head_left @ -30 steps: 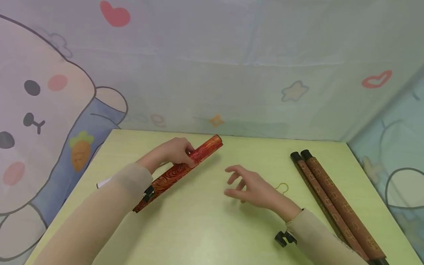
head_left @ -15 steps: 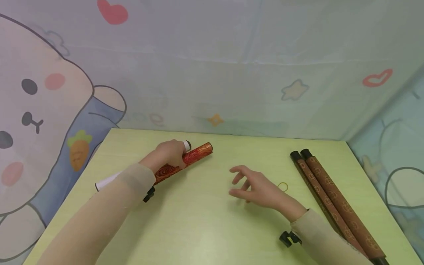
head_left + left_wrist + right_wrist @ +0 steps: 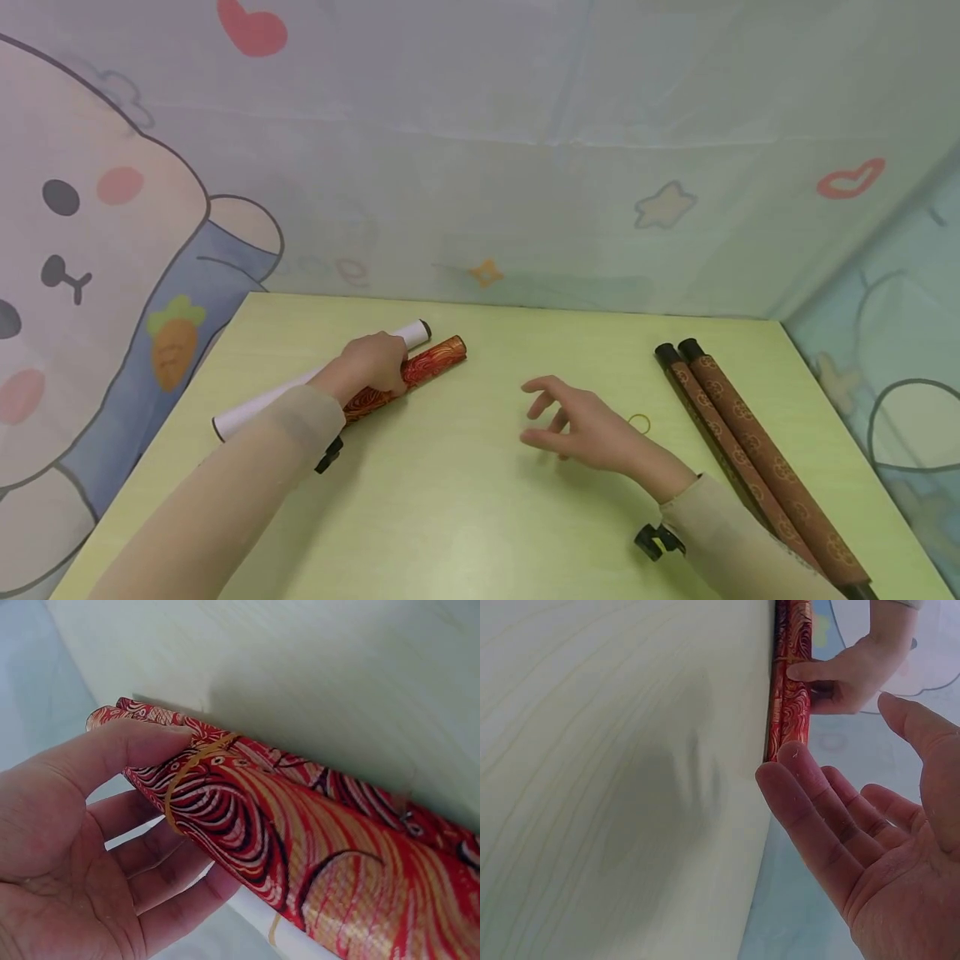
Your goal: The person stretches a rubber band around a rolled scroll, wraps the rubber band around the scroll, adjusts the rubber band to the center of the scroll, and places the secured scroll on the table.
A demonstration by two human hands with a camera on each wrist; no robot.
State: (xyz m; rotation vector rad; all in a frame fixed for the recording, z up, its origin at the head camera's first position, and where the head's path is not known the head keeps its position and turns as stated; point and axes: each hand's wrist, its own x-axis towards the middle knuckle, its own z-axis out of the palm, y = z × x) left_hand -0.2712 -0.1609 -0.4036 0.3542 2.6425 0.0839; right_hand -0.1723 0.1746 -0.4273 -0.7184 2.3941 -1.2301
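Your left hand grips the red roll | black-and-gold swirls, yellow band round it | your right hand: fingers apart

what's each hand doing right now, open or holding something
Left hand: holding the red patterned roll, thumb on one side, fingers on the other.
Right hand: open, fingers loosely bent, holding nothing.

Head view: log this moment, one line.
left hand: grips red roll | red roll: beside white roll | right hand: holds nothing | brown rolls: side by side
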